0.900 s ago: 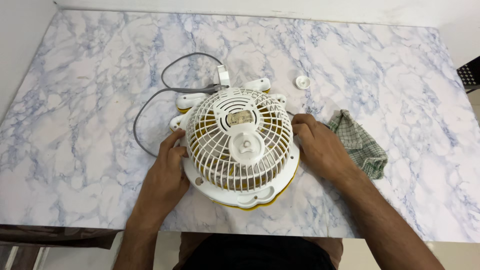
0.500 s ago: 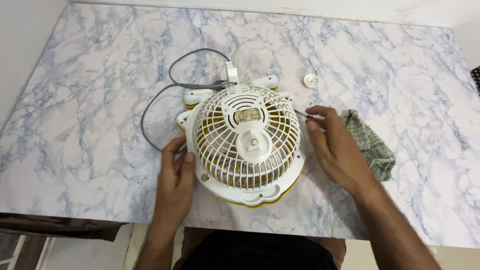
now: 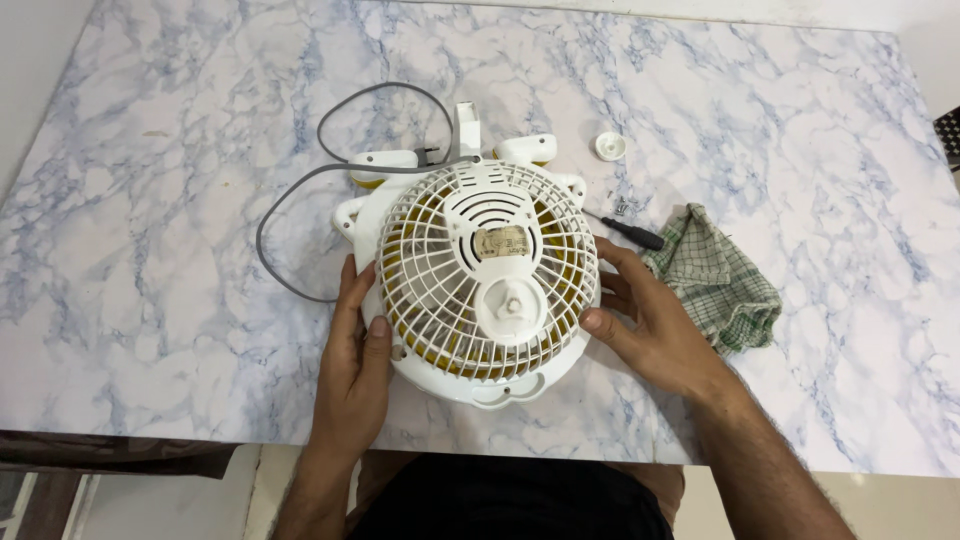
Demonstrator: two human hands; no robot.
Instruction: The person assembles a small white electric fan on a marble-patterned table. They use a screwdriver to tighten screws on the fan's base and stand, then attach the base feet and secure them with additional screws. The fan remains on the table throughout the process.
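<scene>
Left hand: my grip cups the round white plastic fan's grille rim — steadying it.
Right hand: fingers half-curled on the opposite rim — thumb pressing.

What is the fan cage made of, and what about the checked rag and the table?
Fan cage: looks like white moulded plastic, smooth, thin ribs. Checked rag: soft woven cloth, crumpled with folds. Table: glossy marble-look top with blue veins; real stone or laminate, cannot tell.

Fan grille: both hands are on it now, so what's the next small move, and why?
Probably lift the white grille slightly off the fan base. The left hand and right hand grip its opposite edges, and the screwdriver lies set down beside loose screws, suggesting nothing fastens it.
</scene>
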